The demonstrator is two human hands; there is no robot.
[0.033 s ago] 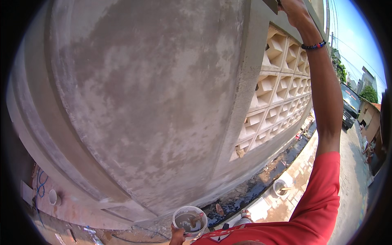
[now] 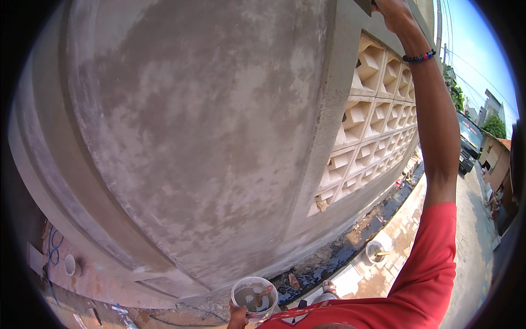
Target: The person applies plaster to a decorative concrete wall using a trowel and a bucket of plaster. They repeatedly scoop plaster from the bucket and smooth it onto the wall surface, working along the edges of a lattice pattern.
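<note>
Right hand (image 2: 392, 13) is stretched way up at the top of the wall (image 2: 192, 137), fingers curled around the grey edge of some flat tool (image 2: 362, 5), but most of that tool runs out of the picture so I can't tell what it is exactly. There's a beaded bracelet (image 2: 419, 56) on that wrist, and the red sleeve (image 2: 427, 263) runs down from the arm. Left hand (image 2: 236, 317) is down low at the bottom edge, fingers closed on the rim of a small white bucket (image 2: 253, 297) that's got grey wet mix in it with a stick or brush (image 2: 262, 296) poking out of the mix. The wall is right in front of both hands, grey and patchy, damp-looking in places. Just right of the raised arm's side is a stretch of patterned vent blocks (image 2: 372, 120). Well below the right hand, down on the ground by the wall, sits another white bucket (image 2: 375, 251) with something stuck in it. Far off past the right arm there's a dark vehicle (image 2: 470, 142) parked on the street.
</note>
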